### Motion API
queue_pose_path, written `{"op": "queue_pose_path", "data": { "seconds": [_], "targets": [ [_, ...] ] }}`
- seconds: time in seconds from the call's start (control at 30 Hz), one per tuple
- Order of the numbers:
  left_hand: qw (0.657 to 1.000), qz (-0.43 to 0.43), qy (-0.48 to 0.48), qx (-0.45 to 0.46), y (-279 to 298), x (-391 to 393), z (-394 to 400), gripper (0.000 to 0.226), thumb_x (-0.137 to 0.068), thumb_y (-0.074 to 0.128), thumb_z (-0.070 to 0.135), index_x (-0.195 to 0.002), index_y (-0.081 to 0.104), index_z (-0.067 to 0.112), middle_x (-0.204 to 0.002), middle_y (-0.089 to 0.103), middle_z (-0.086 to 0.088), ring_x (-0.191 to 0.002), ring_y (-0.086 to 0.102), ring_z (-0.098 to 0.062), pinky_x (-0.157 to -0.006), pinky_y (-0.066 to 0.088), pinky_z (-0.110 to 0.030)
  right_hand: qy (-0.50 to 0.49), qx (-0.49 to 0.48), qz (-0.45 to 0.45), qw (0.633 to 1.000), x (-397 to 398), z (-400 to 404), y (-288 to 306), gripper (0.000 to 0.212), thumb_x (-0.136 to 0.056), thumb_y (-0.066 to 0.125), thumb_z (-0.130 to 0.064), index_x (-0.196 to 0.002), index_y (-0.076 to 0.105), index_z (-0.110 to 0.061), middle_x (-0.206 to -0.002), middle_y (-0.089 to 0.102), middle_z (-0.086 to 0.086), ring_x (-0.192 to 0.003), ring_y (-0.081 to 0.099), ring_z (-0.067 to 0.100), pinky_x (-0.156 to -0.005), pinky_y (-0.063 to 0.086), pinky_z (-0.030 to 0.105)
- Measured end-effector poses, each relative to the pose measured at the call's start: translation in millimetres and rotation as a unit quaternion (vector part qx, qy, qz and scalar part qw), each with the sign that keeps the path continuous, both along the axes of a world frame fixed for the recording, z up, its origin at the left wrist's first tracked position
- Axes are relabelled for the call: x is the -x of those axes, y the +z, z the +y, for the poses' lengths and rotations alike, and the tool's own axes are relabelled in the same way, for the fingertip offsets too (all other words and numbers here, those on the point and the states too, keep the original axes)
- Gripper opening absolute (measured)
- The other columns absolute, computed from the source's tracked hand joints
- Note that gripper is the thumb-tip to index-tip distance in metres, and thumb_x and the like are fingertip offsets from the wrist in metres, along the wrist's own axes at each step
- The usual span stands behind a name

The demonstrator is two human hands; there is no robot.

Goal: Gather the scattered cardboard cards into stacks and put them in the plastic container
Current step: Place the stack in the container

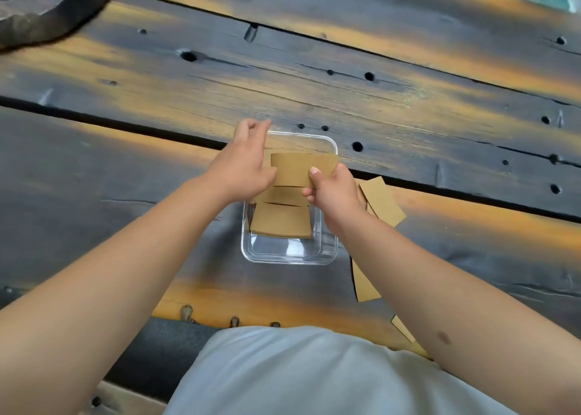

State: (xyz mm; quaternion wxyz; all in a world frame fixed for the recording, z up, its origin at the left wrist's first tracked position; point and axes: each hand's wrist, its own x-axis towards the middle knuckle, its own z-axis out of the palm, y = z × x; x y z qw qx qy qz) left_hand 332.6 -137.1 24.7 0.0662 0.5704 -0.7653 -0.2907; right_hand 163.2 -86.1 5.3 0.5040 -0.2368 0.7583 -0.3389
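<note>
A clear plastic container (289, 254) stands on the dark wooden table straight in front of me. Several brown cardboard cards (281, 221) lie overlapping inside it. My right hand (333, 194) pinches a small stack of cards (298, 167) between thumb and fingers over the container's far half. My left hand (243, 166) is at the stack's left edge, thumb against it, its fingers stretched over the container's far left corner. More loose cards lie on the table to the right: some (382, 204) beside the container, one (364, 284) partly under my right forearm, another (404, 329) near the table edge.
A dark rough slab (47, 2) sits at the far left corner. The table (408, 106) has gaps between its planks and several holes. Its near edge runs just in front of my body.
</note>
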Motion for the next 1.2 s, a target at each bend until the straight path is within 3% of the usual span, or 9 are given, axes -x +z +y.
{"op": "queue_pose_path", "data": {
  "seconds": [0.23, 0.33, 0.4, 0.57, 0.7, 0.8, 0.87, 1.0, 1.2],
  "targets": [
    [0.984, -0.146, -0.093, 0.048, -31.8, 1.5, -24.8, 0.110, -0.064, 0.074, 0.064, -0.147, 0.015, 0.022, -0.158, 0.011, -0.006, -0.143, 0.014, -0.028, -0.109, 0.022, -0.052, -0.063, -0.027, -0.039, 0.997, -21.3, -34.1, -26.4, 0.025, -0.092, 0.057, -0.025, -0.111, 0.040, -0.023, -0.098, 0.062, 0.001, -0.053, 0.062, 0.006, -0.058, 0.054, 0.028],
    [0.978, -0.162, -0.117, 0.062, -42.4, 7.7, -30.4, 0.114, -0.063, 0.074, 0.064, -0.148, 0.013, 0.021, -0.159, 0.009, -0.007, -0.146, 0.007, -0.026, -0.111, 0.019, -0.050, -0.048, -0.055, 0.015, 0.997, -27.4, -42.9, -33.0, 0.041, -0.089, 0.058, -0.033, -0.124, 0.041, -0.019, -0.109, 0.062, 0.006, -0.090, 0.064, 0.025, -0.087, 0.053, 0.048],
    [0.971, -0.181, -0.131, 0.089, -47.7, 12.1, -34.6, 0.112, -0.065, 0.076, 0.059, -0.148, 0.013, 0.019, -0.159, 0.011, -0.010, -0.146, 0.008, -0.027, -0.111, 0.019, -0.049, -0.040, -0.064, 0.033, 0.997, -30.1, -46.1, -36.3, 0.047, -0.088, 0.058, -0.034, -0.129, 0.041, -0.018, -0.116, 0.061, 0.009, -0.102, 0.061, 0.031, -0.089, 0.051, 0.050],
    [0.954, -0.223, -0.161, 0.121, -58.1, 21.5, -38.6, 0.107, -0.067, 0.075, 0.051, -0.149, 0.014, 0.015, -0.154, 0.023, -0.013, -0.142, 0.020, -0.030, -0.107, 0.025, -0.048, 0.012, -0.053, 0.157, 0.986, -30.9, -50.1, -43.8, 0.044, -0.091, 0.059, -0.034, -0.127, 0.046, -0.012, -0.124, 0.055, 0.009, -0.108, 0.055, 0.028, -0.085, 0.043, 0.032],
    [0.952, -0.227, -0.155, 0.131, -61.6, 25.5, -40.4, 0.102, -0.070, 0.074, 0.046, -0.147, 0.017, 0.014, -0.149, 0.030, -0.013, -0.137, 0.027, -0.031, -0.103, 0.031, -0.047, 0.059, -0.085, 0.217, 0.971, -34.9, -50.5, -45.4, 0.054, -0.092, 0.056, -0.039, -0.135, 0.040, -0.010, -0.134, 0.042, 0.010, -0.106, 0.055, 0.029, -0.076, 0.036, 0.031],
    [0.953, -0.229, -0.146, 0.134, -63.8, 27.2, -42.2, 0.092, -0.077, 0.067, 0.044, -0.148, 0.016, 0.014, -0.149, 0.030, -0.013, -0.136, 0.027, -0.032, -0.102, 0.032, -0.047, 0.062, -0.095, 0.219, 0.969, -37.9, -49.2, -45.5, 0.066, -0.090, 0.060, -0.040, -0.142, 0.031, -0.011, -0.139, 0.035, 0.009, -0.112, 0.053, 0.030, -0.079, 0.037, 0.031],
    [0.953, -0.230, -0.142, 0.135, -64.8, 27.9, -41.2, 0.089, -0.080, 0.064, 0.047, -0.148, 0.016, 0.014, -0.149, 0.030, -0.012, -0.136, 0.028, -0.031, -0.101, 0.032, -0.047, 0.066, -0.102, 0.217, 0.969, -37.6, -45.6, -45.2, 0.074, -0.085, 0.064, -0.038, -0.144, 0.026, -0.013, -0.141, 0.033, 0.008, -0.124, 0.044, 0.030, -0.093, 0.040, 0.036],
    [0.953, -0.233, -0.137, 0.140, -65.9, 28.5, -39.7, 0.095, -0.078, 0.066, 0.052, -0.148, 0.016, 0.014, -0.148, 0.031, -0.012, -0.133, 0.031, -0.031, -0.098, 0.034, -0.046, 0.088, -0.094, 0.198, 0.972, -34.3, -34.9, -43.6, 0.083, -0.083, 0.065, -0.035, -0.148, 0.019, -0.012, -0.149, 0.028, 0.007, -0.139, 0.023, 0.026, -0.112, 0.026, 0.040],
    [0.953, -0.244, -0.135, 0.121, -64.1, 30.1, -39.1, 0.108, -0.068, 0.074, 0.055, -0.148, 0.013, 0.014, -0.148, 0.030, -0.012, -0.132, 0.031, -0.031, -0.096, 0.036, -0.047, 0.081, -0.078, 0.088, 0.990, -23.8, -32.9, -39.7, 0.064, -0.083, 0.063, -0.026, -0.138, 0.031, -0.015, -0.129, 0.052, 0.005, -0.114, 0.052, 0.026, -0.094, 0.045, 0.039]
  ]
}}
